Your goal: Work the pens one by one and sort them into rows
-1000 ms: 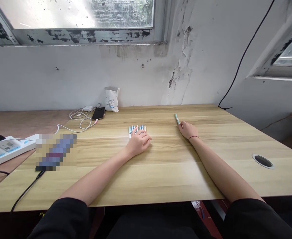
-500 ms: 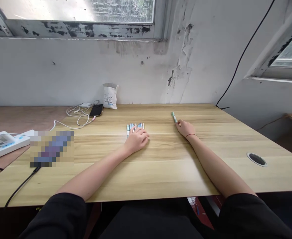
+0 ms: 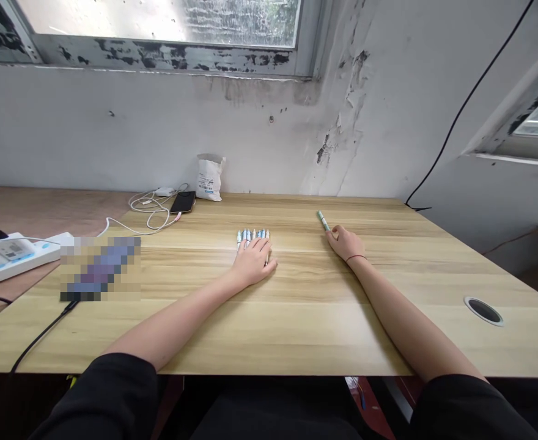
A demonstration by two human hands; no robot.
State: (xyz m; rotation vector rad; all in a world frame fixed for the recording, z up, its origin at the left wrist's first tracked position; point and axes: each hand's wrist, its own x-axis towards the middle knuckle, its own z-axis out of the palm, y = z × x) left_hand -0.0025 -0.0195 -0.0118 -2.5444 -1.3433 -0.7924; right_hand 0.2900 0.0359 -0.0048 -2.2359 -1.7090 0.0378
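Note:
My left hand (image 3: 253, 261) lies palm down on a row of several pens (image 3: 252, 234) in the middle of the wooden table (image 3: 296, 305), its fingers spread over their near ends. Only the pens' far tips, blue and pale, show beyond the fingers. My right hand (image 3: 346, 243) rests on the table further right and pinches the near end of a single green pen (image 3: 323, 220), which points away toward the wall.
At the back left lie a black phone (image 3: 183, 201), a tangle of white cables (image 3: 152, 211) and a small white bag (image 3: 209, 178). A white power strip (image 3: 14, 255) sits far left. A round cable hole (image 3: 483, 310) is at the right.
Both hands stay where they were on the pens. Only the camera view has shifted slightly.

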